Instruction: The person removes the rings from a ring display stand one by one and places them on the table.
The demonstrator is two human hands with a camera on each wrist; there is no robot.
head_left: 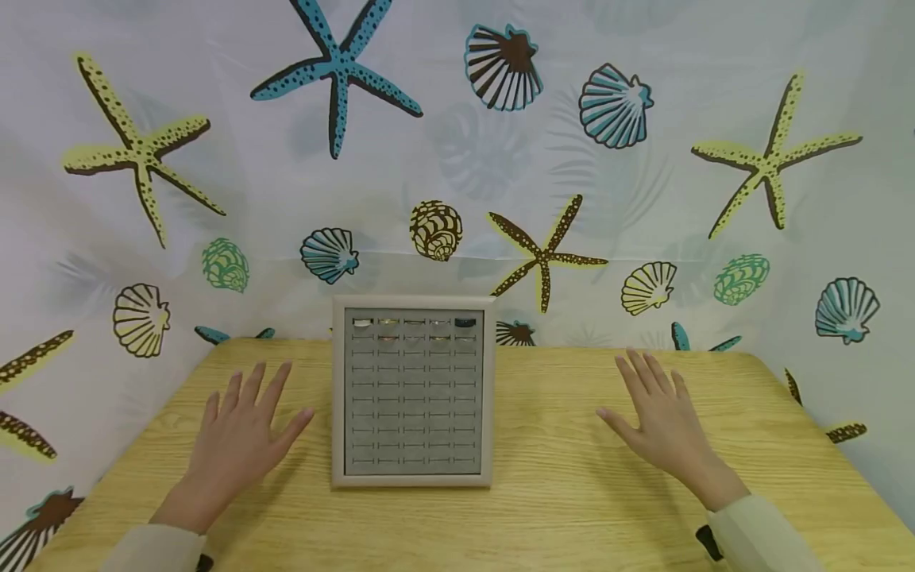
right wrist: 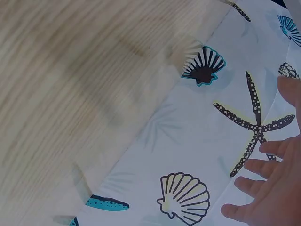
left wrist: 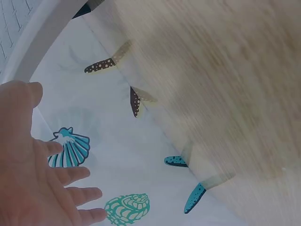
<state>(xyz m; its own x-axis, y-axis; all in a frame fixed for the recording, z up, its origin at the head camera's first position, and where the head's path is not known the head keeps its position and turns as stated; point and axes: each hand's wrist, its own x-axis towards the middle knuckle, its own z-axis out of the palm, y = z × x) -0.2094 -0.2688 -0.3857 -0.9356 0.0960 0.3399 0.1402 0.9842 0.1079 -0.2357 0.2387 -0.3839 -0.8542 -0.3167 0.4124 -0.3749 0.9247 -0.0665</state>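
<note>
**Between two spread hands: ring display on a wooden table**

Item 1. Ring display (head_left: 413, 392), one; pale frame, grey slotted insert, raised to face the wearer. Position: left of centre on the wooden table (head_left: 557, 453). Means of support hidden.

Item 2. Small rings (head_left: 388, 322), set in the top two rows, including a dark ring (head_left: 465, 322) at the top right corner. Lower rows show slots only.

Item 3. Left hand (head_left: 239, 441), fingers spread, holding nothing; near the display's left side, thumb towards it, not touching.

Item 4. Right hand (head_left: 665, 433), likewise spread, holding nothing; well apart from the display and from the left hand.

Risks, as judged. A sideways swing of the left thumb could catch the frame and shift or topple the display, its footing being unseen. Rings are tiny and close-set: fingertips pinching one could disturb a neighbour or let it drop. Thin bands barely stand out from the slots, so one could be overlooked.

Surroundings and obstructions. The frame's rim borders the top row and may crowd fingertips there. Patterned cloth (head_left: 715, 40) hangs behind the table's far edge, likely limiting reach beyond. Pale sleeves (head_left: 761, 532), one per arm; a cuff could brush the frame.
</note>
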